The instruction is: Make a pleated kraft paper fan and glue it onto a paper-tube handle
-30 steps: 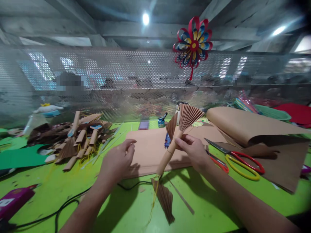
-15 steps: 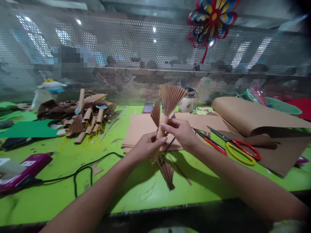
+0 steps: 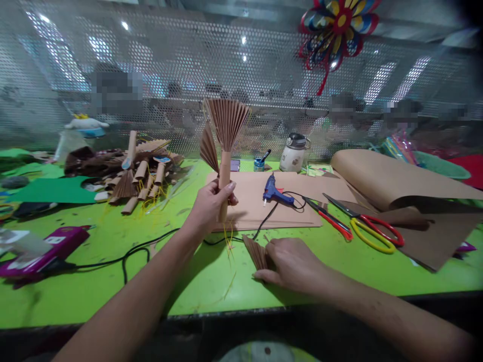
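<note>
My left hand (image 3: pixel 212 203) is wrapped round a brown paper tube (image 3: pixel 225 168), held upright above the table. A pleated paper fan (image 3: pixel 228 123) spreads from the tube's top, and a smaller pleated piece (image 3: pixel 209 148) sticks out on its left side. Yellow thread (image 3: pixel 227 236) hangs below the tube. Low over the green table, my right hand (image 3: pixel 290 264) is closed on a loose pleated paper piece (image 3: pixel 255 253), whose right part is hidden by the fingers. A blue glue gun (image 3: pixel 277 191) lies on the stacked brown sheets (image 3: pixel 241 203) between and beyond my hands.
Scissors with red and yellow handles (image 3: pixel 372 234) and a red-handled tool (image 3: pixel 332 221) lie at right, beside a brown paper roll (image 3: pixel 377 173). Finished paper tubes (image 3: pixel 141 173) are heaped at left. A black cord (image 3: pixel 132 251) crosses the table. A bottle (image 3: pixel 293 153) stands behind.
The paper tube passed from my right hand to my left and moved left and up. My right hand went down to the pleated piece on the table. The glue gun came into full view.
</note>
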Demonstrator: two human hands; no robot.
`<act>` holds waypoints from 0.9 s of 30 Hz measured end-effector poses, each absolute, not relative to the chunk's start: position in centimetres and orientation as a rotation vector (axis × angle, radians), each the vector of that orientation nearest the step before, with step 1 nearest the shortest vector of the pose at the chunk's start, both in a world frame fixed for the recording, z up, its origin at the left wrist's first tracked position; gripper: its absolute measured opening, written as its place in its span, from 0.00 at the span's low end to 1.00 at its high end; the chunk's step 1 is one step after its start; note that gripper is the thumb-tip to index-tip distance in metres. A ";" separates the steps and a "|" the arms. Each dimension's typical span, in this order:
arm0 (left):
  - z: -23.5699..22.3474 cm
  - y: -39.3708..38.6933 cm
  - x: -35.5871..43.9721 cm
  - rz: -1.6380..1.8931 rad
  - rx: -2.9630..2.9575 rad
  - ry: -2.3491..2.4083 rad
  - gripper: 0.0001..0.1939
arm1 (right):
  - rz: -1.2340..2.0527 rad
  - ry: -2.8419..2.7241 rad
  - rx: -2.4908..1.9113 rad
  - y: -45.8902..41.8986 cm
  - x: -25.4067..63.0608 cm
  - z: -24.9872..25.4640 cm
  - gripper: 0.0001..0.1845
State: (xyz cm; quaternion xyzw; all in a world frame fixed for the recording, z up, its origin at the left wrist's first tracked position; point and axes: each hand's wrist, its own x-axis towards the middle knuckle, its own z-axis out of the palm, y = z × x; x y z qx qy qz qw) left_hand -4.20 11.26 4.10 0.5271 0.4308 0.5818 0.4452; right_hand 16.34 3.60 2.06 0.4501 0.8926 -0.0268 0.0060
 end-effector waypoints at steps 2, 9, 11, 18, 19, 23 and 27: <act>4.3 11.4 -4.6 1.478 1.296 1.045 0.14 | -0.126 2.751 1.449 3.6 15.6 2.0 0.17; 6.0 11.2 -5.9 1.623 1.289 0.982 0.12 | -0.499 2.671 1.686 3.9 18.0 1.4 0.10; 6.3 11.0 -6.1 1.615 1.271 0.985 0.12 | -0.634 2.679 1.721 3.8 19.8 1.2 0.11; 6.6 10.5 -5.7 1.554 1.230 1.031 0.14 | -0.665 2.715 1.939 4.0 23.8 4.5 0.10; 6.5 10.3 -5.4 1.530 1.188 1.000 0.14 | -0.621 2.725 1.988 4.5 23.7 4.9 0.10; 5.7 9.4 -3.8 1.293 1.086 0.911 0.16 | -0.403 2.698 2.148 6.7 22.3 4.1 0.11; 4.7 8.8 -2.8 1.141 1.013 0.863 0.17 | -0.403 2.669 2.078 7.8 21.2 1.9 0.14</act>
